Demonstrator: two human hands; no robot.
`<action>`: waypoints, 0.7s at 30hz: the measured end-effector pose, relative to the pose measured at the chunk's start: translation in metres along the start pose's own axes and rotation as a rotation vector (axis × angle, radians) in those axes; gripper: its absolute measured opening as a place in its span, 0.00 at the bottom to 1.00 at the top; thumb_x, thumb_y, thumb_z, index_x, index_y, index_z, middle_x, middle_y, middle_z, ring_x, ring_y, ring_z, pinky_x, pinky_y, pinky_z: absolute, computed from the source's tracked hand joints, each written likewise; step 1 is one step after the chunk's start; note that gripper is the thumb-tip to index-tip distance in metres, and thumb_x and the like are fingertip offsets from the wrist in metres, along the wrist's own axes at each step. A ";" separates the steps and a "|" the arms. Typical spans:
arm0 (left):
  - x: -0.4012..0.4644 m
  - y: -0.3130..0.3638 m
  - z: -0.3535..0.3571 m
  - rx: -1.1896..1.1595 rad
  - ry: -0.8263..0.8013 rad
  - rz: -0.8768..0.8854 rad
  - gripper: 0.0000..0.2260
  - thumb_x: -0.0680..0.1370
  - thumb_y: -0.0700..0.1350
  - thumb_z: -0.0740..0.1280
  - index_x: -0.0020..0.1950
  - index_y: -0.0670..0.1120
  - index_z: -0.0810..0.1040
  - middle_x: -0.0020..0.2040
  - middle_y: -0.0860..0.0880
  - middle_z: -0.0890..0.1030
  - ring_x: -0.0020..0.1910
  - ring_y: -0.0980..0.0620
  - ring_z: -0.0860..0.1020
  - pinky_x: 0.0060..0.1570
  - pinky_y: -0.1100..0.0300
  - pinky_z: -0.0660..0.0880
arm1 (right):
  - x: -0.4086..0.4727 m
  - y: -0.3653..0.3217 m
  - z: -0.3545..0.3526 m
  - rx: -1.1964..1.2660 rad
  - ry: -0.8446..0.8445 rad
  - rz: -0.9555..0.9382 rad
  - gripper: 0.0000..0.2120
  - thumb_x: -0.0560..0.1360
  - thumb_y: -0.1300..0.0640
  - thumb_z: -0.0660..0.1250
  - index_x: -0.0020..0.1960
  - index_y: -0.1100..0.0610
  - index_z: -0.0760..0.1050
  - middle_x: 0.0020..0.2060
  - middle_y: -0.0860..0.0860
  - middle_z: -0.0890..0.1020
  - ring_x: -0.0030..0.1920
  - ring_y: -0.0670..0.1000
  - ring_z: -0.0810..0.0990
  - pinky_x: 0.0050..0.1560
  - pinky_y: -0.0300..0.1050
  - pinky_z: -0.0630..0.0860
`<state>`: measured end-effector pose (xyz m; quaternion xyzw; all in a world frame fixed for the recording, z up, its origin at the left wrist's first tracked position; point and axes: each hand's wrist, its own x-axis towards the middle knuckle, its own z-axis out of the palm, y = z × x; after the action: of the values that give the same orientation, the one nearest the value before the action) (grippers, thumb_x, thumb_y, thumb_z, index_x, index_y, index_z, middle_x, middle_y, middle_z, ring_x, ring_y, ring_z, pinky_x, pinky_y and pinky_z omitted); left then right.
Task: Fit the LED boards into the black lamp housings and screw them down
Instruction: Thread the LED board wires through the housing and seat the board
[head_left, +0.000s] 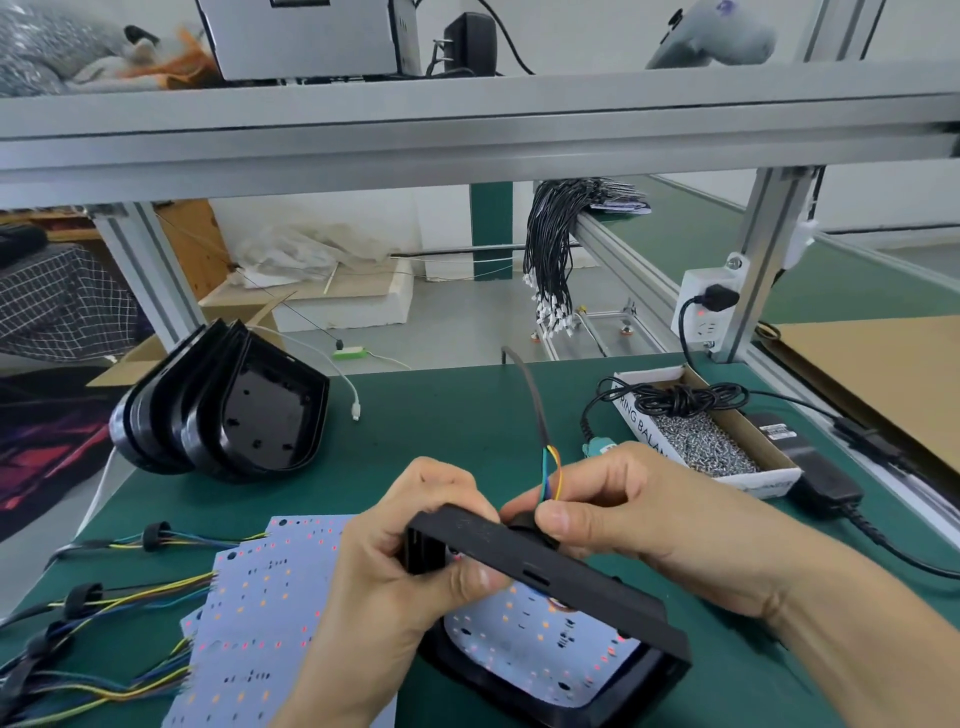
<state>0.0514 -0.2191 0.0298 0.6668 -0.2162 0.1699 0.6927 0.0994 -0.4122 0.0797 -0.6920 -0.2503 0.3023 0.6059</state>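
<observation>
housing (545, 566) front centre, board (540, 644) in it | spare boards (260, 613) left of it | stacked housings (228, 410) behind left | screw box (701, 436) behind right | cable bundle (550, 260) hanging far behind

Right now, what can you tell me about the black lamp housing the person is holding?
The black lamp housing looks like matte moulded plastic, with a flat wall facing the camera. It is tilted above the green mat. A white LED board sits inside it. The left hand grips its left end; the right hand pinches the grommet at its top edge.
</observation>
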 end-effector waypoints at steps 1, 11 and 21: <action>0.000 0.000 0.000 0.001 0.003 0.002 0.12 0.65 0.55 0.78 0.40 0.48 0.82 0.40 0.53 0.74 0.38 0.50 0.71 0.42 0.64 0.70 | -0.001 0.000 0.001 -0.014 0.019 -0.014 0.16 0.74 0.55 0.69 0.55 0.66 0.81 0.43 0.47 0.86 0.42 0.49 0.79 0.51 0.45 0.77; 0.001 -0.001 -0.007 0.008 -0.035 -0.017 0.14 0.66 0.55 0.77 0.39 0.47 0.80 0.41 0.52 0.74 0.39 0.52 0.71 0.41 0.66 0.68 | 0.005 -0.004 0.014 0.044 0.013 0.008 0.09 0.68 0.54 0.75 0.44 0.57 0.80 0.36 0.53 0.81 0.36 0.49 0.78 0.42 0.41 0.74; -0.001 -0.016 -0.025 -0.215 -0.013 -0.205 0.19 0.57 0.55 0.81 0.39 0.45 0.83 0.43 0.51 0.77 0.40 0.51 0.77 0.41 0.62 0.74 | 0.024 -0.004 0.033 0.048 0.048 0.067 0.19 0.66 0.40 0.70 0.45 0.54 0.77 0.38 0.54 0.77 0.36 0.49 0.71 0.35 0.36 0.66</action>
<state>0.0608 -0.1951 0.0157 0.6083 -0.1684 0.0697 0.7725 0.0919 -0.3719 0.0787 -0.6923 -0.2049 0.3117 0.6178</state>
